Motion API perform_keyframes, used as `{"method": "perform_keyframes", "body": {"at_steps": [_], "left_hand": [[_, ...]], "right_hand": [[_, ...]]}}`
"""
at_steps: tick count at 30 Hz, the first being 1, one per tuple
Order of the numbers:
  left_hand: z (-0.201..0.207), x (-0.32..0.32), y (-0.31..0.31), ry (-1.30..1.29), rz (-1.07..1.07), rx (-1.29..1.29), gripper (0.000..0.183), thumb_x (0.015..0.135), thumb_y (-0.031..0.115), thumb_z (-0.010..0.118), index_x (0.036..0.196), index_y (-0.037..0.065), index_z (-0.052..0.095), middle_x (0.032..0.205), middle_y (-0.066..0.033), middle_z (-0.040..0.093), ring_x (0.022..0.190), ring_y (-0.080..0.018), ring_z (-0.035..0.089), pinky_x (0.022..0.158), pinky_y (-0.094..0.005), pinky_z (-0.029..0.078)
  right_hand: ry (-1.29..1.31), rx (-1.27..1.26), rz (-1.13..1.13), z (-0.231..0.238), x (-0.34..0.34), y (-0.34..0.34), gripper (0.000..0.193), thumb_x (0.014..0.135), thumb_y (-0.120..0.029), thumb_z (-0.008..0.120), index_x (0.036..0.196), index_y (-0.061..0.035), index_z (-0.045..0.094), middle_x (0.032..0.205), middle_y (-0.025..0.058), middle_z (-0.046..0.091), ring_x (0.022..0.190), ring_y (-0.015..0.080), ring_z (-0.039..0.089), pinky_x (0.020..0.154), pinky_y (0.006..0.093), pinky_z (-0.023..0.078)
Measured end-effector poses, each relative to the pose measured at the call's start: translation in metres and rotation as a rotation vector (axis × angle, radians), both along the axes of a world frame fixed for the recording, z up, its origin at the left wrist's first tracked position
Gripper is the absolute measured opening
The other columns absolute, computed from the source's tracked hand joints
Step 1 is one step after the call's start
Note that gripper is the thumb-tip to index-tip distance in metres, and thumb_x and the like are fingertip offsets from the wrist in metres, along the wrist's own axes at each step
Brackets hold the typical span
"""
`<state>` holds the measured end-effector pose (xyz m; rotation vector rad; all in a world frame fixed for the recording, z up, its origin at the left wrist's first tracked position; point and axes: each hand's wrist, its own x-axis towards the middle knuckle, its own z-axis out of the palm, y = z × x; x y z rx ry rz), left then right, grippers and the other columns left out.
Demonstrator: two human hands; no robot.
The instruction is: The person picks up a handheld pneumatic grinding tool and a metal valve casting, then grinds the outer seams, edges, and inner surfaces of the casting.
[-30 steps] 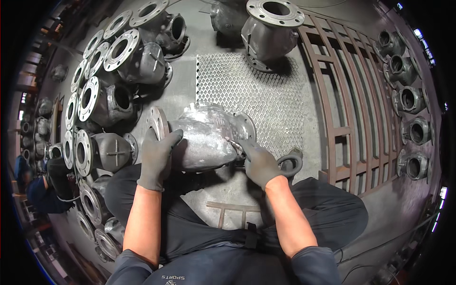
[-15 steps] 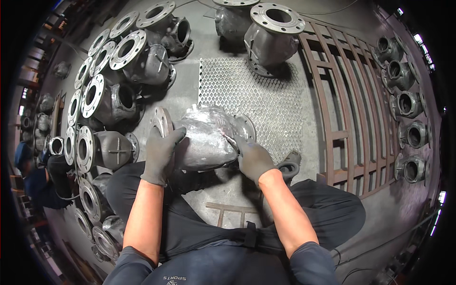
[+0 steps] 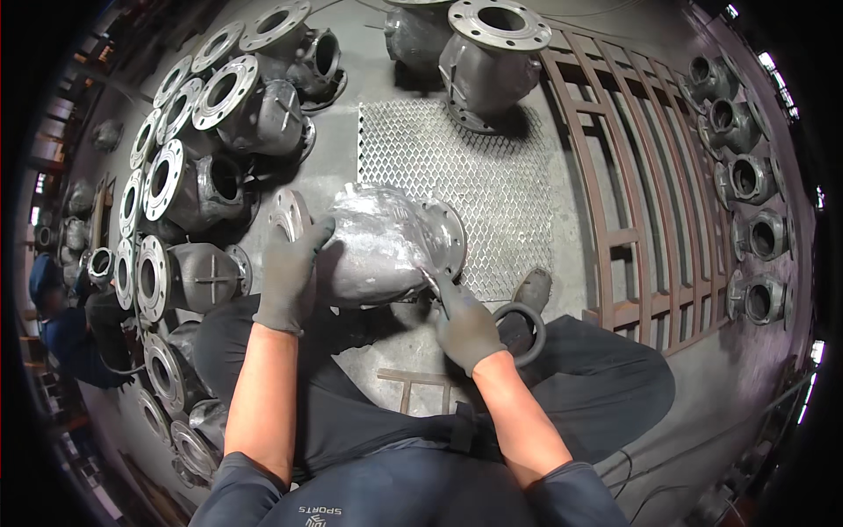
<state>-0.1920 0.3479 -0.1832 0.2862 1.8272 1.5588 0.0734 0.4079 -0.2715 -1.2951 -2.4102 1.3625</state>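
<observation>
A grey cast-metal valve body with a round flange at each end lies tilted in front of me, over the near edge of a metal mesh sheet. My gloved left hand is closed round its left end beside the left flange, thumb on the casting. In my gloved right hand is a thin metal hand tool. Its tip meets the lower right surface of the casting, near the right flange. The tool's exact kind cannot be made out, since the fingers cover its handle.
Similar flanged castings crowd the left side, and more stand in a row at far right. One casting stands upright beyond the mesh sheet. A brown steel frame lies at right. Another person sits at far left.
My right hand has drawn back toward me with the tool, whose tip stays near the casting. The casting has turned slightly, showing more of its right flange. My left hand keeps its hold.
</observation>
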Motion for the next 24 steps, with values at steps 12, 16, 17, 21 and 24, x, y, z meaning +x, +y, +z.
{"method": "perform_keyframes", "body": {"at_steps": [12, 16, 17, 21, 24], "left_hand": [[-0.006, -0.004, -0.004, 0.08, -0.041, -0.033, 0.041, 0.094, 0.02, 0.083, 0.123, -0.003, 0.065, 0.111, -0.0078, 0.067, 0.098, -0.0157, 0.063, 0.085, -0.0337, 0.056], [-0.008, -0.003, -0.004, 0.077, -0.043, -0.06, 0.045, 0.096, 0.023, 0.082, 0.128, -0.004, 0.064, 0.113, -0.008, 0.066, 0.099, -0.0151, 0.062, 0.087, -0.0337, 0.057], [-0.004, -0.002, -0.002, 0.079, -0.044, -0.059, 0.045, 0.096, 0.023, 0.082, 0.128, -0.004, 0.064, 0.113, -0.008, 0.066, 0.099, -0.0151, 0.062, 0.087, -0.0337, 0.057], [-0.003, -0.005, -0.002, 0.056, -0.026, -0.036, 0.057, 0.093, 0.022, 0.084, 0.135, -0.009, 0.059, 0.121, -0.0135, 0.068, 0.105, -0.0209, 0.067, 0.095, -0.0373, 0.056], [0.01, 0.002, 0.005, 0.065, -0.021, -0.059, 0.063, 0.095, 0.025, 0.084, 0.138, -0.012, 0.057, 0.124, -0.015, 0.068, 0.107, -0.0213, 0.067, 0.096, -0.0375, 0.057]], "right_hand": [[0.021, 0.016, 0.142, 0.023, -0.009, 0.019, 0.062, 0.097, -0.008, 0.059, 0.158, -0.0061, 0.048, 0.126, 0.0316, 0.071, 0.106, 0.05, 0.072, 0.091, 0.0566, 0.057], [0.064, 0.023, 0.135, 0.014, -0.012, 0.023, 0.059, 0.098, -0.009, 0.059, 0.156, -0.0051, 0.049, 0.123, 0.0324, 0.071, 0.105, 0.0499, 0.072, 0.091, 0.0573, 0.057], [0.004, -0.014, 0.076, 0.005, -0.007, 0.024, 0.055, 0.098, -0.007, 0.059, 0.153, -0.0065, 0.052, 0.12, 0.0311, 0.071, 0.107, 0.0502, 0.07, 0.092, 0.0577, 0.055], [-0.041, -0.066, -0.058, -0.018, 0.009, -0.001, 0.048, 0.099, -0.006, 0.058, 0.147, -0.0079, 0.058, 0.116, 0.0288, 0.073, 0.109, 0.0476, 0.07, 0.096, 0.0549, 0.055], [0.029, -0.186, -0.183, -0.026, 0.005, -0.027, 0.05, 0.099, -0.004, 0.056, 0.149, -0.007, 0.058, 0.116, 0.0257, 0.075, 0.103, 0.0404, 0.076, 0.094, 0.0479, 0.058]]}}
